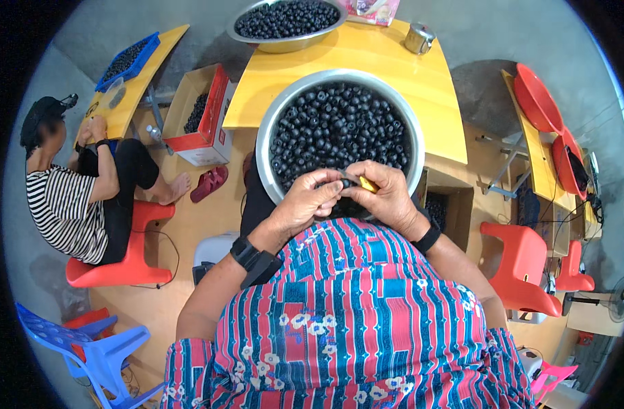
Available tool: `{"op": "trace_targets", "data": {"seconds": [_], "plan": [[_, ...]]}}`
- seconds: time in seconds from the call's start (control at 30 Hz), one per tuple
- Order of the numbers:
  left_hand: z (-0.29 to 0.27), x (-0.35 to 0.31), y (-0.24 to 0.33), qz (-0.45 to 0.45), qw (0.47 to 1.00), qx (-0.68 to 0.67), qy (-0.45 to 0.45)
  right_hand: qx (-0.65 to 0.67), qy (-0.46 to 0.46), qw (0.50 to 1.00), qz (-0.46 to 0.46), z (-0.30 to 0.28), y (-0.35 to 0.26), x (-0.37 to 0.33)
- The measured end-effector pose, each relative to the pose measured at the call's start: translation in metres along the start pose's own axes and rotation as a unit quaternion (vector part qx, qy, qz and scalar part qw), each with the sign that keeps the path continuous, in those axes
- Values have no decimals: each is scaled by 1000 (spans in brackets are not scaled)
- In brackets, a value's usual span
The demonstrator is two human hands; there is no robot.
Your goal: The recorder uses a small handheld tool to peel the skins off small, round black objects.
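A wide metal basin full of small dark round fruits, looking like olives or nuts, stands right in front of me, over the table's near edge. Above its near rim my two hands meet. Pinched between the fingertips of my left hand is one dark round fruit. My right hand is closed around a small tool with a yellow handle; its working end lies by the fruit and is mostly hidden by my fingers.
On the yellow table are a second filled basin and a metal mug. A carton stands left. A person sits at another table. Red stools and red basins are at right.
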State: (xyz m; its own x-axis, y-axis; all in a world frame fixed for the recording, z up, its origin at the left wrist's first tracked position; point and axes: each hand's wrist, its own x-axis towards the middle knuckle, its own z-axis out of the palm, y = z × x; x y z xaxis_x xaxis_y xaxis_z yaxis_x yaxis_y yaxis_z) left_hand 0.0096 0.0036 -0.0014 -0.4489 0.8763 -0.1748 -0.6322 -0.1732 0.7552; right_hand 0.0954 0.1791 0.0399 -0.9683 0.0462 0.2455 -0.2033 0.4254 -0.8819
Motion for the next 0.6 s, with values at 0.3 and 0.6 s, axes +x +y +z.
{"op": "trace_targets", "data": {"seconds": [0.3, 0.6], "plan": [[-6, 1, -3, -4, 999, 22, 36, 38, -17, 999, 22, 1, 9, 1], [-9, -1, -4, 7, 999, -30, 40, 60, 20, 997, 32, 2, 20, 0]]}}
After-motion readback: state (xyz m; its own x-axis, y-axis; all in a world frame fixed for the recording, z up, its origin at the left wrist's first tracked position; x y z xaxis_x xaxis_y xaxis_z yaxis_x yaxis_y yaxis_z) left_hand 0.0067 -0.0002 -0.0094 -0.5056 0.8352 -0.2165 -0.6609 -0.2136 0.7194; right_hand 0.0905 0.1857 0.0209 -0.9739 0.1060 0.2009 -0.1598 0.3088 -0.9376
